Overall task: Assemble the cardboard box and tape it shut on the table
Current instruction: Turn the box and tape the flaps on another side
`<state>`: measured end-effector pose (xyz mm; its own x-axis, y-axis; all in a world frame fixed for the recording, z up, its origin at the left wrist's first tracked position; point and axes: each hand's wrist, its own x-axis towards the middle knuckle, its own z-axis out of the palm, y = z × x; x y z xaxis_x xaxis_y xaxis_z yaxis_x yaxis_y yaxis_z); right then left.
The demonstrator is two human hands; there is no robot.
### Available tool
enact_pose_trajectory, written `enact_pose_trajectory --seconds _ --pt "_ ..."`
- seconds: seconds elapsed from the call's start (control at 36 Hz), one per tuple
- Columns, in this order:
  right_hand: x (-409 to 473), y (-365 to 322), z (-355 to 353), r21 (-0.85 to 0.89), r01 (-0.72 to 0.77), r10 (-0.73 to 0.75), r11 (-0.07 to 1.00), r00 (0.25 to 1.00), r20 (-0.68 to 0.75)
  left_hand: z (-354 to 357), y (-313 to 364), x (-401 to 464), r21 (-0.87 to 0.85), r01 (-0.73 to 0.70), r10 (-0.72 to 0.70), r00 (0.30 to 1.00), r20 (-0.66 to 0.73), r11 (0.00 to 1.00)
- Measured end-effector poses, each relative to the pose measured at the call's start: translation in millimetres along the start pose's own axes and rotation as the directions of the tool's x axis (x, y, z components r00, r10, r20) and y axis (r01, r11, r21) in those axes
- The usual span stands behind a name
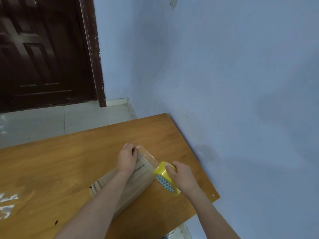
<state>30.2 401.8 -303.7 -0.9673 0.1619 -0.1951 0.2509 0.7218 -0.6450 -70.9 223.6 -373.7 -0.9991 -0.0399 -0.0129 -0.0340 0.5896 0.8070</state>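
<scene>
1. Cardboard box (136,185): brown, lying on the wooden table (69,161) towards its right end, near the wall-side edge. Its long axis runs diagonally from lower left to upper right. A dark seam shows along the top face, partly hidden under the left forearm.

2. Tape roll (166,179): yellow-tinted clear packing tape with a white-and-teal triangle-patterned core. It stands on edge at the right side of the box, touching or just above the box's edge; which of the two cannot be told.

3. Tape strip (146,156): clear, pulled out from the roll and stretched up and to the left over the far end of the box, towards the left hand.

4. Left hand (126,158): palm down over the far end of the box, fingers curled, fingertips pinching the free end of the tape strip. The forearm lies across the box top.

5. Right hand (183,176): fingers and thumb curled round the tape roll, gripping it from the right, one finger lying over the roll's outer rim.

6. Table: orange-brown wood grain, set against a pale blue wall (224,83). Scraps of clear film (8,202) lie at the left edge.

7. Surroundings: dark brown panelled door (43,49) at upper left; pale tiled floor (60,121) beyond the table.
</scene>
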Motion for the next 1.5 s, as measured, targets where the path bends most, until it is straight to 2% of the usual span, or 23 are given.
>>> enact_pose_trajectory --seconds 0.22,0.5,0.81,1.22,1.5 --pt "-0.4 4.9 -3.6 -0.068 -0.071 0.074 0.995 0.996 0.04 -2.3 1.8 -1.2 0.014 -0.038 0.038 0.999 0.008 0.999" --pt "-1.9 5.1 6.6 -0.058 -0.073 0.076 0.996 0.995 0.056 -6.7 0.0 3.7 -0.074 0.046 -0.047 0.999 -0.015 0.996" --pt "-2.2 0.2 2.5 -0.127 -0.065 0.07 0.99 0.997 0.038 -4.9 -1.4 6.3 0.005 0.068 -0.069 0.997 0.025 0.998" --pt "-8.4 3.0 10.7 -0.076 -0.108 0.113 0.991 0.992 0.065 -4.5 1.2 12.0 0.082 0.131 -0.138 0.988 0.077 0.988" --pt "-5.8 5.5 13.9 -0.085 -0.125 0.13 0.988 0.99 0.057 -4.4 -1.7 12.8 -0.003 0.159 -0.159 0.985 0.071 0.987"
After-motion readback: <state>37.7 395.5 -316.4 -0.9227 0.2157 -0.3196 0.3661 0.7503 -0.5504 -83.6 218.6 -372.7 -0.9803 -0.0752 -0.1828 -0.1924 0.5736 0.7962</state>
